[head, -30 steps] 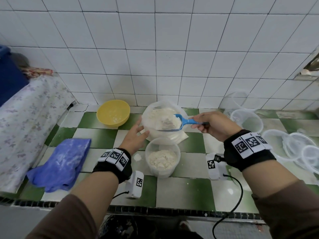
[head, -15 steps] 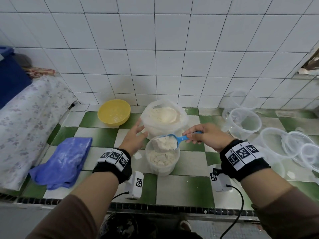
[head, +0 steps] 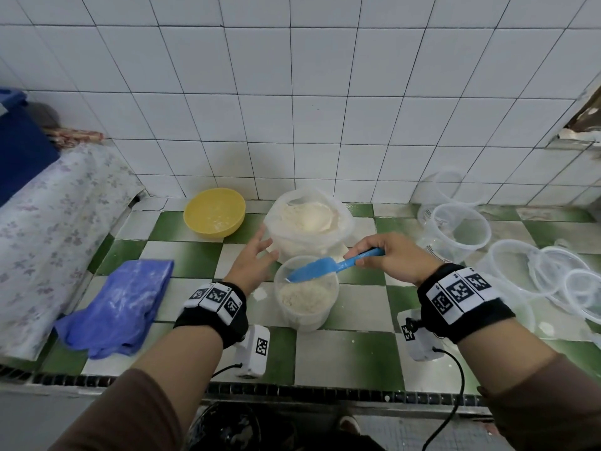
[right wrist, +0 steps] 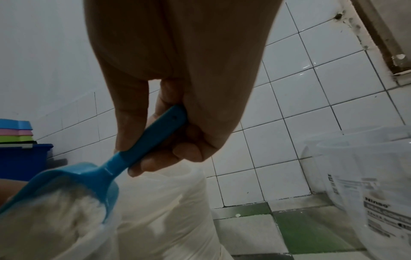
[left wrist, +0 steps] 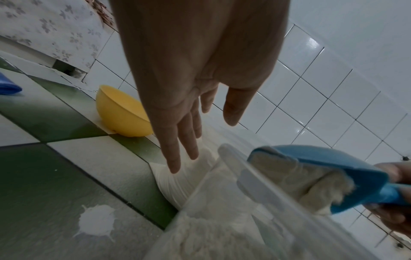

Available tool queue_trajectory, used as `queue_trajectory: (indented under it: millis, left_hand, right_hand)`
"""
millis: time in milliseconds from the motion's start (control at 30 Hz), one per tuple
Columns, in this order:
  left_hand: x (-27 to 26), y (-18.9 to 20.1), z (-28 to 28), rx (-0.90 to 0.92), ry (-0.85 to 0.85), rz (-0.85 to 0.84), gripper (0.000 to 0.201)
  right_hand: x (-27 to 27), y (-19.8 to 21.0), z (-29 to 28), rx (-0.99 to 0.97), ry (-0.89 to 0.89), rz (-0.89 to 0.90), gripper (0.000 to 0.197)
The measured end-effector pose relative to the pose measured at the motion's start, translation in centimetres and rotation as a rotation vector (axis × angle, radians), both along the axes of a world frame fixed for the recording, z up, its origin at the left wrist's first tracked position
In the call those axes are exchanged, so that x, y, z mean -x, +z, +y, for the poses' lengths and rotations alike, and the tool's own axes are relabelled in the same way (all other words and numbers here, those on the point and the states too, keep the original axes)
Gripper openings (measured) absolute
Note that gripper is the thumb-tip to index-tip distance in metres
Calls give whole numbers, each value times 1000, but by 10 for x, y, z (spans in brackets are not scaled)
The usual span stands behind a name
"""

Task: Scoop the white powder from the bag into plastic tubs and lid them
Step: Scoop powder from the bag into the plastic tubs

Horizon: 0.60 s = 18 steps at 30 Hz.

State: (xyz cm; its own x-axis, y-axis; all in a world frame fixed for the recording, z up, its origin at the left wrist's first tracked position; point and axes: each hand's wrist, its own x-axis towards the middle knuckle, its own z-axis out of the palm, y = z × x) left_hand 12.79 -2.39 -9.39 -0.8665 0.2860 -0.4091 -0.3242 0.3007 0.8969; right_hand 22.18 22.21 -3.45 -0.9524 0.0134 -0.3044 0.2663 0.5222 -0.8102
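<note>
Your right hand (head: 395, 258) grips the handle of the blue scoop (head: 320, 269), fingers (right wrist: 155, 163) curled round it. The scoop is tipped mouth-down over the tub (head: 305, 292), its front edge inside the tub's rim, and the wrist views show powder (left wrist: 295, 173) in its bowl at the rim. The tub stands in the middle of the worktop (head: 351, 353), a little toward the front edge, and is partly filled with powder.

Your left hand (head: 252, 263) is released, fingers (left wrist: 177, 149) straight and spread, holding nothing. It sits just left of the tub and beside the bag (head: 309, 222); whether it touches either you cannot tell from these views.

The bag stands open just behind the tub, toward the back wall, with a mound of powder inside. A yellow bowl (head: 214, 212) sits left of the bag near the back edge. A blue cloth (head: 120, 304) lies at the worktop's left front. Empty tubs (head: 461, 227) stand at the right back, and clear lids (head: 553, 278) lie along the right edge. A white splotch (left wrist: 96, 223) marks the tile left of the filled tub.
</note>
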Motion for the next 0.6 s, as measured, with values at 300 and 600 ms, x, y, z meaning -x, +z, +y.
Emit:
queue_trajectory:
  millis: [300,600]
  left_hand:
    - [0,2,1,-9,-3,0,71]
    - [1,2,1,-5,17,-11,71]
  right_hand:
    - [-2,3,4,-69,52,25,24]
    - [1,1,4,7,13,31,18]
